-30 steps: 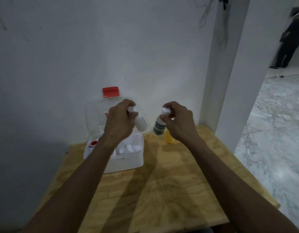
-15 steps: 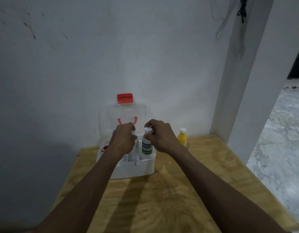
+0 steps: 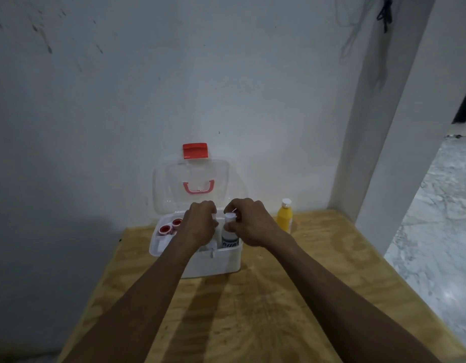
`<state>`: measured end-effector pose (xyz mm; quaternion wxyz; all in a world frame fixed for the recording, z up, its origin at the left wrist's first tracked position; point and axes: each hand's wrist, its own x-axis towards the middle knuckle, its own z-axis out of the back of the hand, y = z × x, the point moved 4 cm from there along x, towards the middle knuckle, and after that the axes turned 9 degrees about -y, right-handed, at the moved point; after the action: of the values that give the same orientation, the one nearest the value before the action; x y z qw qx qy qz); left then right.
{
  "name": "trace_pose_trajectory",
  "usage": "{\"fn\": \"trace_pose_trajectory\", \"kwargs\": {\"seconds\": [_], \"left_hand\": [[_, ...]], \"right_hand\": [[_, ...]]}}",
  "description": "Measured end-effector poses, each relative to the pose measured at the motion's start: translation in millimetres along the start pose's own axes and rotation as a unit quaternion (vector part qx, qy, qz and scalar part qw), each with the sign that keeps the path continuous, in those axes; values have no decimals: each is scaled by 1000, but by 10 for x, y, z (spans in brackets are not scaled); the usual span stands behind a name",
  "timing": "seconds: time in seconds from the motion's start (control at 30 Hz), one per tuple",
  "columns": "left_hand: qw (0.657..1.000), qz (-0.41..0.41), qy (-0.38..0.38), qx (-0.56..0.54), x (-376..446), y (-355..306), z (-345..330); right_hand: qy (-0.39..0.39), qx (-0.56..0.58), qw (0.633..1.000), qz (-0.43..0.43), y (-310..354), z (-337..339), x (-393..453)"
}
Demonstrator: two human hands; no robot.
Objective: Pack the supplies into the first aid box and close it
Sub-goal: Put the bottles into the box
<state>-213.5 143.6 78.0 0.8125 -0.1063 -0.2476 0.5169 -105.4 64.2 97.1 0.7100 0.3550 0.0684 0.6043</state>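
The white first aid box (image 3: 216,264) stands open at the back of the wooden table, its clear lid (image 3: 169,189) with a red latch (image 3: 195,150) leaning on the wall. My right hand (image 3: 250,225) grips the cap of a white bottle with a green label (image 3: 229,238), upright in the box's right side. My left hand (image 3: 200,224) is closed over a plain white bottle, mostly hidden, just left of it inside the box. Two red-rimmed tape rolls (image 3: 170,226) lie in the box's left part. A yellow bottle (image 3: 284,217) stands on the table to the right.
The wooden table (image 3: 253,310) reaches to the wall behind and a white pillar (image 3: 378,153) at the right. Its right edge drops to a marble floor (image 3: 441,218). A dark cord (image 3: 385,14) hangs high on the pillar.
Both hands came down from in front of me and lowered their bottles into the box. The view shifted so the box and the yellow bottle sit more central.
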Motion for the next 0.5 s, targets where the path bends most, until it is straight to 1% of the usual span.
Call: {"fn": "trace_pose_trajectory", "kwargs": {"seconds": [0.07,0.13,0.37,0.5], "left_hand": [[1000,-12,7,3,12,4,-1],[1000,-18,9,4,23,23,3],[1000,-26,1,16,42,48,20],[997,-54,-12,58,65,62,52]], "right_hand": [[18,-5,1000,2,8,-31,-12],[19,-9,1000,6,25,-42,-11],[-39,16,999,-2,71,-45,90],[-44,25,999,-6,45,-116,132]]}}
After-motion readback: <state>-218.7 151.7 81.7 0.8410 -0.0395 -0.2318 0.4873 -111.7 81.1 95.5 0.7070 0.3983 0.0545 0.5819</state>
